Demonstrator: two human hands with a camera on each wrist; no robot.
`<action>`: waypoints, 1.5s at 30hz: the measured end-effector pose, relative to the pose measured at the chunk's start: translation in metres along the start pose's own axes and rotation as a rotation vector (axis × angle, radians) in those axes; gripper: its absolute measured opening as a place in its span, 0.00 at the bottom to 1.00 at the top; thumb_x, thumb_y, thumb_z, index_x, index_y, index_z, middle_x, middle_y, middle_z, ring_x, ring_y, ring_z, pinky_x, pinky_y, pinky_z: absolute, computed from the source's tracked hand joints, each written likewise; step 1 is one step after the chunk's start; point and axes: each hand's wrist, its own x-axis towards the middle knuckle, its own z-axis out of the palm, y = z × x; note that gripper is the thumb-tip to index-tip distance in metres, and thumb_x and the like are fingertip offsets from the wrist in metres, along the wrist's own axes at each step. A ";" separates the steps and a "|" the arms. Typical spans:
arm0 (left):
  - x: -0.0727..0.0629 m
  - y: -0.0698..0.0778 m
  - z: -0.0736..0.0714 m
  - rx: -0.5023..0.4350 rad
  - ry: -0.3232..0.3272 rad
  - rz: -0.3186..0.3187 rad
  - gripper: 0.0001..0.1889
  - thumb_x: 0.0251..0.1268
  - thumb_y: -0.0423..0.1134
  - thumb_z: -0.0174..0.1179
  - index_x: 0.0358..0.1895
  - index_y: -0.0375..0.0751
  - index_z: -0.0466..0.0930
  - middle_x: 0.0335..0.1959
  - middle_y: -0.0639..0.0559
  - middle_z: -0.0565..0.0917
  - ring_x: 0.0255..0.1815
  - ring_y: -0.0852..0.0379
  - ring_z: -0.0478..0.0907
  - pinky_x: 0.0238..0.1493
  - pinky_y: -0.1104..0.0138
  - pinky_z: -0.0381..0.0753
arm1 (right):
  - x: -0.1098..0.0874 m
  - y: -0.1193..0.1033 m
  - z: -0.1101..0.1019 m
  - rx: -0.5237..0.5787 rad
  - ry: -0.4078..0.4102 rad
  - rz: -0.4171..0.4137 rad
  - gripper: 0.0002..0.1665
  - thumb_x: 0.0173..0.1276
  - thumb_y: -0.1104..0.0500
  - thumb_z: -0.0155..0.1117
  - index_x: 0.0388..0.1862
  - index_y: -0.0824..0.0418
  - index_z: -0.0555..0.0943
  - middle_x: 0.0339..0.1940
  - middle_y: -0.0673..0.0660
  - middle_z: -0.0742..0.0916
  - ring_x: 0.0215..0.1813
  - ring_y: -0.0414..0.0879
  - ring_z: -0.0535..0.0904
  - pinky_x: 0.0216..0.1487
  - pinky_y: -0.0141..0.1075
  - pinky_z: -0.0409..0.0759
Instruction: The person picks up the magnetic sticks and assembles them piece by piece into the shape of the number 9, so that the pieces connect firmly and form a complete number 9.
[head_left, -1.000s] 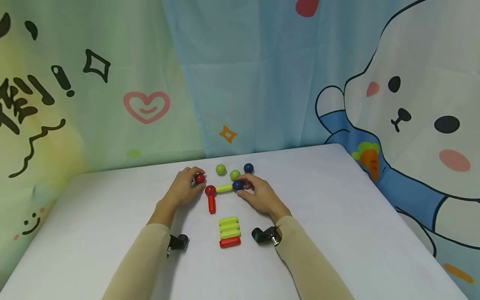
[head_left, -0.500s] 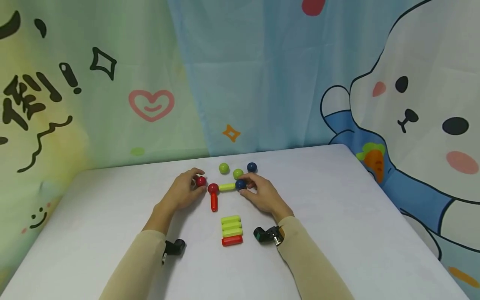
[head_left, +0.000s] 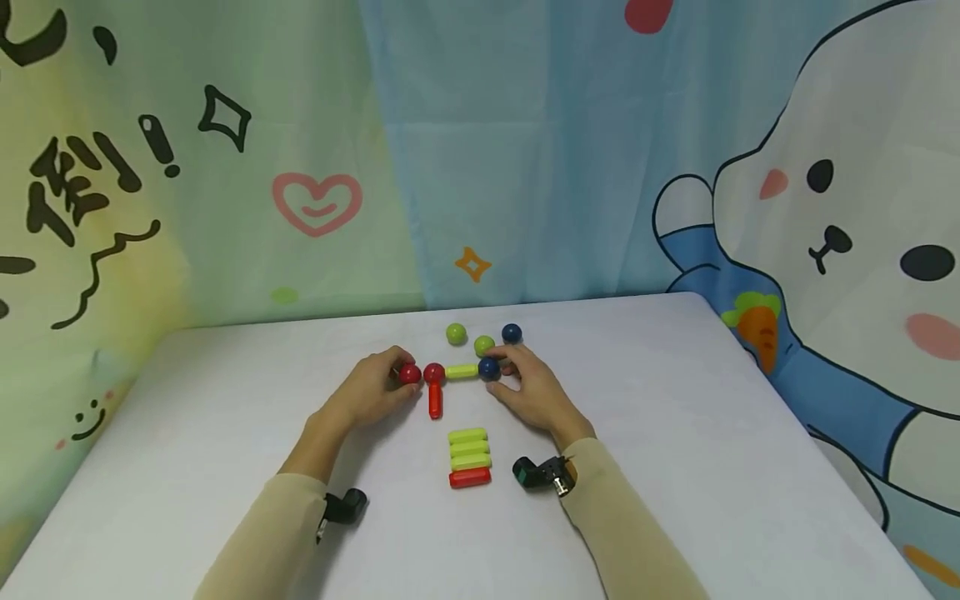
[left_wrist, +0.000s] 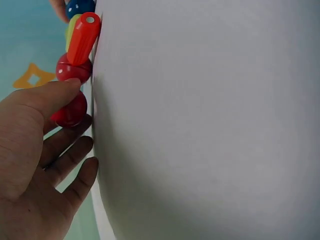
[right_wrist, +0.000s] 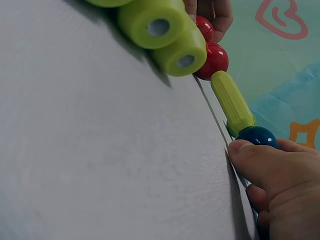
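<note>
My left hand [head_left: 367,387] pinches a loose red ball [head_left: 409,373] between thumb and fingers. Right beside that ball, in line with it, is a second red ball [head_left: 434,372], which has a red rod [head_left: 435,401] pointing towards me and a yellow-green rod [head_left: 461,372] running right. At the far end of the yellow-green rod sits a dark blue ball [head_left: 489,369], gripped by the thumb and fingers of my right hand [head_left: 536,396]. In the left wrist view the thumb lies over the loose red ball [left_wrist: 72,111]. The right wrist view shows the thumb against the blue ball [right_wrist: 256,136].
Behind the joined pieces lie two green balls [head_left: 456,334] and another dark blue ball [head_left: 512,333]. Nearer me, several yellow-green rods [head_left: 469,447] and one red rod [head_left: 470,477] form a row on the white table [head_left: 637,400]. A printed curtain [head_left: 510,167] hangs behind the table's back edge.
My left hand has brought the loose red ball nearer to me, level with the joined red ball. The right hand keeps its grip on the blue ball. The head view has shifted slightly.
</note>
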 end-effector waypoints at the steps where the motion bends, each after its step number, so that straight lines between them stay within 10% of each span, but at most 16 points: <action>1: -0.001 0.000 0.000 0.000 0.000 0.004 0.21 0.68 0.41 0.67 0.61 0.41 0.76 0.49 0.46 0.83 0.51 0.48 0.79 0.57 0.53 0.81 | 0.000 0.001 0.000 -0.005 0.010 -0.006 0.30 0.70 0.55 0.71 0.69 0.49 0.75 0.63 0.53 0.80 0.59 0.49 0.80 0.65 0.48 0.76; 18: -0.011 0.002 0.001 0.001 -0.027 -0.003 0.21 0.64 0.44 0.71 0.57 0.45 0.78 0.45 0.52 0.81 0.48 0.53 0.76 0.53 0.57 0.81 | -0.002 -0.005 -0.007 0.031 0.009 -0.022 0.31 0.71 0.53 0.69 0.71 0.49 0.73 0.68 0.52 0.75 0.64 0.52 0.77 0.68 0.51 0.75; 45: -0.029 0.010 0.008 0.017 -0.010 0.001 0.21 0.63 0.45 0.72 0.56 0.46 0.76 0.42 0.54 0.83 0.45 0.54 0.77 0.49 0.58 0.80 | 0.023 -0.054 -0.004 -0.256 -0.145 -0.413 0.23 0.67 0.59 0.72 0.61 0.46 0.84 0.67 0.52 0.80 0.70 0.57 0.67 0.61 0.57 0.64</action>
